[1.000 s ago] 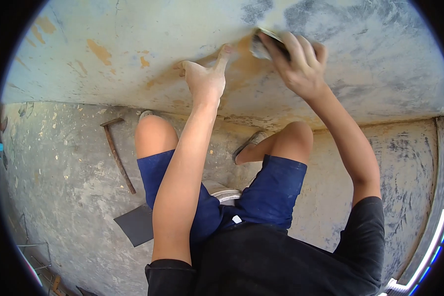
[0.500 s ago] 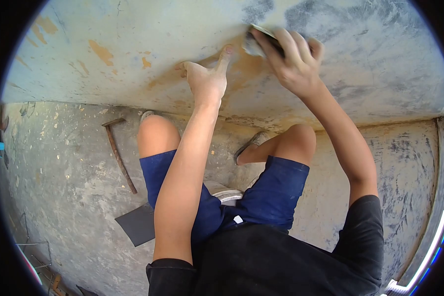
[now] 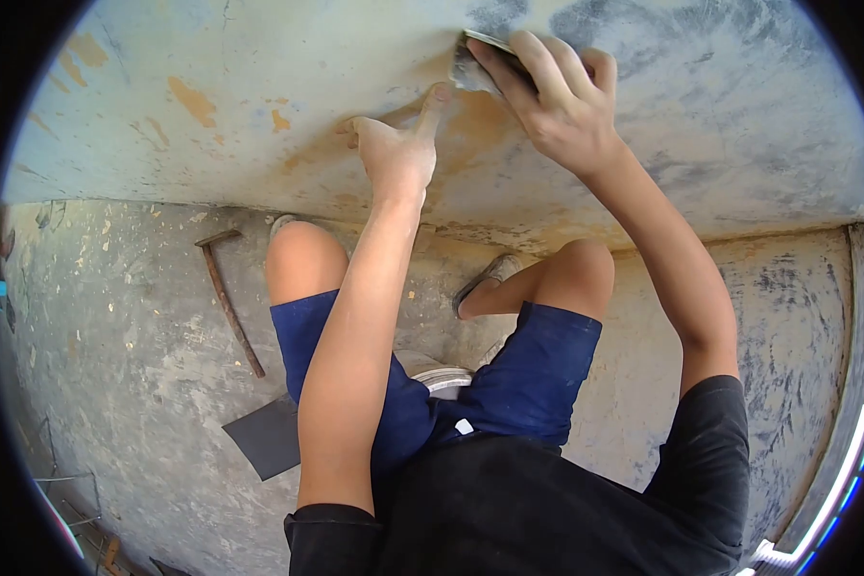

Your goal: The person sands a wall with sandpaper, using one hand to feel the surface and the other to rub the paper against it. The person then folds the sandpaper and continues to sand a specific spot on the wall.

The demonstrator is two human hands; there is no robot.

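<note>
My right hand grips a sanding block, a flat piece with a pale upper edge and a dark face, pressed against the wall. Fingers curl over its top while the thumb side is partly hidden. To the left, my left hand rests on the same wall with thumb and fingers spread, holding nothing. Its outstretched digit points up toward the block. An orange-brown worn patch shows on the wall just below the block, and grey smudges lie above and to the right.
A hammer with a wooden handle lies on the stained concrete floor to my left. Beside my thigh is a dark sheet of sandpaper. My bent knees stand close to the wall. Wires and a blue object are at the far left.
My right hand has slid up and to the left along the wall with the sanding block. The left hand stays almost in place on the wall.
</note>
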